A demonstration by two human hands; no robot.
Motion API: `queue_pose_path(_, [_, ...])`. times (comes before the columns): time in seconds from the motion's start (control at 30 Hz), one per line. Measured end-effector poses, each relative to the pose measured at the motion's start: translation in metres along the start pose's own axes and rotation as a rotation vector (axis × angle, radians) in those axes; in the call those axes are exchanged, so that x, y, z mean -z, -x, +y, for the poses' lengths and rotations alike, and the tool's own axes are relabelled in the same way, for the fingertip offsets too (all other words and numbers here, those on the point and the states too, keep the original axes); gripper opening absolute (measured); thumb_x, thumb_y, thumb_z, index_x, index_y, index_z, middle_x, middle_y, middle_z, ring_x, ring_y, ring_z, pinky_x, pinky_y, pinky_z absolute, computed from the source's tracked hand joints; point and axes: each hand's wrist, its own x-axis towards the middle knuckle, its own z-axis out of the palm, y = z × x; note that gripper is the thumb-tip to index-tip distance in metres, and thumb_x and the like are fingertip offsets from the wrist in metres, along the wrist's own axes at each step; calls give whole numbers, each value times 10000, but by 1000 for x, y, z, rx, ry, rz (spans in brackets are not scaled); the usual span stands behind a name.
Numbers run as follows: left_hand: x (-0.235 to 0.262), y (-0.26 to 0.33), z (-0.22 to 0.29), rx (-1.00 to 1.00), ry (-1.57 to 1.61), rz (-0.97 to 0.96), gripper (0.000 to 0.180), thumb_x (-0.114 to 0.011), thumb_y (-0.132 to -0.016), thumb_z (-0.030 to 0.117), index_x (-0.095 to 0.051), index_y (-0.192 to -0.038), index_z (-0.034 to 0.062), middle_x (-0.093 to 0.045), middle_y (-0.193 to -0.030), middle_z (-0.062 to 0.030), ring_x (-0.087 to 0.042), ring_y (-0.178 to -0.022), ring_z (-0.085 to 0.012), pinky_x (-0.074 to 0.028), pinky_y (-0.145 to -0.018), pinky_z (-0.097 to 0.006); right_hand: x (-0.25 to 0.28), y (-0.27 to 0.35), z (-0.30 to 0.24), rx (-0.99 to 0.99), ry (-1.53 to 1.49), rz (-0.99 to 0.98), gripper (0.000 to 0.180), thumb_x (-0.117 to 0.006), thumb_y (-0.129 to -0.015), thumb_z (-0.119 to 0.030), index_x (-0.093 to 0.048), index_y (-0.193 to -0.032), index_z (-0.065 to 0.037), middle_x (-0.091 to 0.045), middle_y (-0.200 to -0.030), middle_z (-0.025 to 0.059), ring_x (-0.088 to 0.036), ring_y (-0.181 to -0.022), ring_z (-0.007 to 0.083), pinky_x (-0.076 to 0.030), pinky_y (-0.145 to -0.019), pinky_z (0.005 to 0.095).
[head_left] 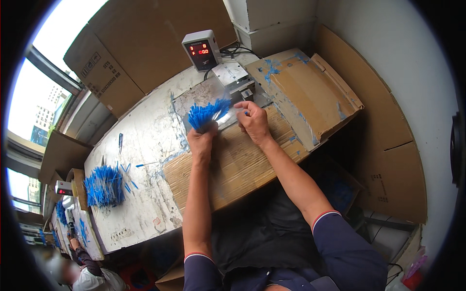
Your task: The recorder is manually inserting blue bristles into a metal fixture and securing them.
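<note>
My left hand [202, 138] is closed round a bundle of thin blue wire-like strands [208, 114], which fan out above the fist. Just right of the bundle, my right hand [253, 121] has its fingers curled into a pinch. A speck of blue shows at those fingers, too small to name. Beyond the right hand stands a small metal machine [235, 80] with a block at its front. Under both forearms lies a ribbed cardboard sheet [233, 167].
A white box with a red display [201, 51] stands behind the machine. To the right is a taped cardboard box [310, 92]. A larger pile of blue strands [104, 186] and several loose ones lie left on the worn white table [150, 203]. Another person [87, 271] works at lower left.
</note>
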Motion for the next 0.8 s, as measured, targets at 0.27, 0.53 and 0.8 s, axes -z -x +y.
queue_pose_path(0.27, [-14, 9, 7, 35, -35, -91, 62, -752, -880, 86, -741, -920, 40, -684, -760, 4, -579, -627, -69, -452, -580, -242, -1, -4, 7, 12, -137, 23, 205, -654, -941, -118, -616, -1096, 10, -577, -679, -25, -490, -508, 31, -365, -425, 201])
queue_pose_path(0.53, [-10, 9, 12, 70, -65, -158, 49, -753, -877, 110, -736, -879, 64, -620, -697, 49, -518, -598, -42, -388, -548, -225, 5, -7, -2, -113, -247, -38, 191, -693, -942, -214, -676, -1018, -40, -624, -699, -19, -490, -482, 31, -361, -416, 183])
queue_pose_path(0.8, [-5, 15, 3, 19, -178, -251, 46, -744, -879, 77, -718, -898, 44, -652, -754, 46, -540, -685, -45, -456, -629, -254, 5, -6, -4, -96, -212, 55, 165, -668, -969, -231, -703, -928, -75, -615, -718, -30, -546, -576, 32, -406, -448, 189])
